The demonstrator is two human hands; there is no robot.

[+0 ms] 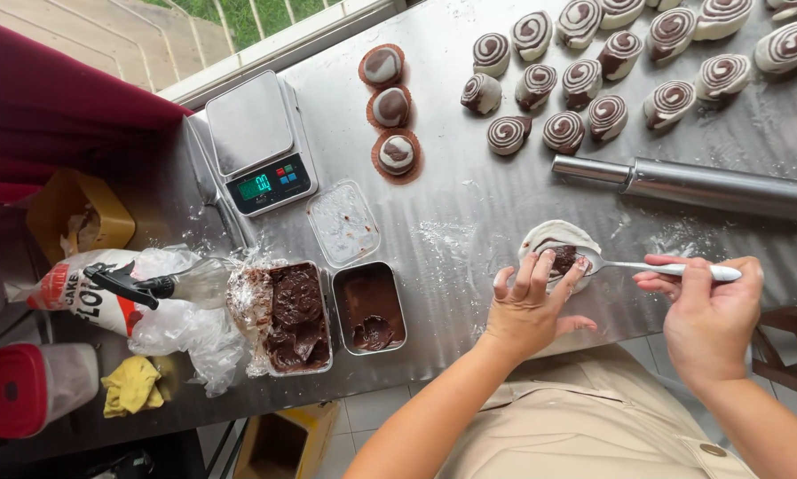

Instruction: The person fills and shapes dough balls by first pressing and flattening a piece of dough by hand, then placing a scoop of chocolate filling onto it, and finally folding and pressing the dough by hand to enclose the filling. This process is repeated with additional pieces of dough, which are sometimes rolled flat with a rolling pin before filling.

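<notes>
- Our left hand sits closest to us, fingers spread and bent, cupping a flat round of swirled dough on the steel table.
- Our right hand is just right of the dough, fingers closed around a spoon. The spoon's bowl rests on a brown lump of filling in the middle of the dough.
- We think the filling could stick to the spoon and come away again, because it looks gooey.
- We could tear the dough if our left fingers press too hard, since it looks thin.
- Too much filling might squish out at the edge.
- Behind the dough lies a metal rolling pin. It might roll if our right arm bumps it.
- Far behind the dough sit many swirled dough pieces.
- Left of the dough stand two tins of chocolate filling, with a kitchen scale behind them. Reaching over for more could drip brown mess on the table.
</notes>
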